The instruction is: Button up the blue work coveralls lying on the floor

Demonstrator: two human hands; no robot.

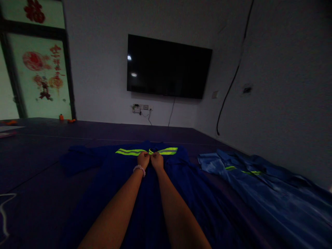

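Note:
A dark blue work garment (111,186) with yellow-green reflective strips (168,151) across its chest lies spread out before me, one sleeve stretched to the left. My left hand (143,159), with a pale scrunchie on its wrist, pinches the front edge of the garment at the middle of the chest. Right beside it, my right hand (157,160) pinches the other front edge, fingers closed. The two hands nearly touch, just below the strips. Whether a button or zip sits between the fingertips is too dark and small to tell.
A lighter blue garment (259,186) with reflective strips lies at the right by the wall. On the back wall hangs a television (168,67), with sockets (141,108) and cables below. A black cable (234,76) dangles at right. Small orange objects (61,117) stand near the door; a white cord (3,214) lies left.

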